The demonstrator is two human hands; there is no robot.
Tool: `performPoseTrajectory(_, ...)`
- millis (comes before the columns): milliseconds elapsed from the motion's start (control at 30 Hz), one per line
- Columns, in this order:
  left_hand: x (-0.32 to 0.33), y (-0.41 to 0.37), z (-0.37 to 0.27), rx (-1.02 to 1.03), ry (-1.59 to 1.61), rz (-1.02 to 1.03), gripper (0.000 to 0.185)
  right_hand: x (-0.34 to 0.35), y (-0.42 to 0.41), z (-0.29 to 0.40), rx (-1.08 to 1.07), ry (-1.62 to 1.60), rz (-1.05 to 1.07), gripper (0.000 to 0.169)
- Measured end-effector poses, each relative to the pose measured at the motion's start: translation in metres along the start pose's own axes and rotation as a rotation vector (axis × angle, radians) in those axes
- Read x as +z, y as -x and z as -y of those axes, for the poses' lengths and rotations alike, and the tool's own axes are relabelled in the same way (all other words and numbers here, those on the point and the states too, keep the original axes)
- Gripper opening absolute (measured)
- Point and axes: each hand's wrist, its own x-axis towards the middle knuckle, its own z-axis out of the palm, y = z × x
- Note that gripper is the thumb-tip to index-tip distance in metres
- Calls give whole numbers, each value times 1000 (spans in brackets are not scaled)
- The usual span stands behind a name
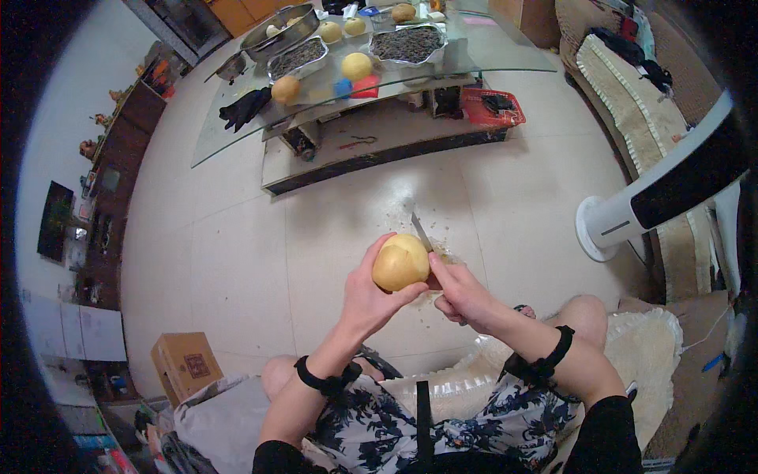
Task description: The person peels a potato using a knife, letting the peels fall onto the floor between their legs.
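A round yellow fruit (401,263) is cupped in my left hand (364,296), its thumb under the near side and fingers around the far left side. The fruit's upper right looks paler than the rest, as if pared. My right hand (465,293) grips a small knife (420,230) right beside the fruit. The narrow blade points up and away from me; its handle is hidden in my fist. Whether the edge touches the fruit I cannot tell. Below, small scraps (447,256) are scattered on the tiled floor.
A glass-topped table (237,139) ahead carries foil trays (408,44) of dark granular stuff, a metal pan (281,35), several round fruits (357,66) and a black glove (244,109). A white tower appliance (616,228) stands right, a cardboard box (186,364) left.
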Motion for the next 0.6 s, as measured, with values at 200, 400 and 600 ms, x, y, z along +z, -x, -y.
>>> performPoseTrajectory(200, 1, 2, 29, -166, 386, 34, 69, 11, 8, 7, -23, -18, 89, 51)
performPoseTrajectory(400, 9, 4, 24, -24, 497, -8, 71, 10, 9, 10, 4, -47, 179, 50)
performPoseTrajectory(600, 12, 10, 9, 70, 563, -86, 60, 8, 12, 6, 15, -36, 192, 53)
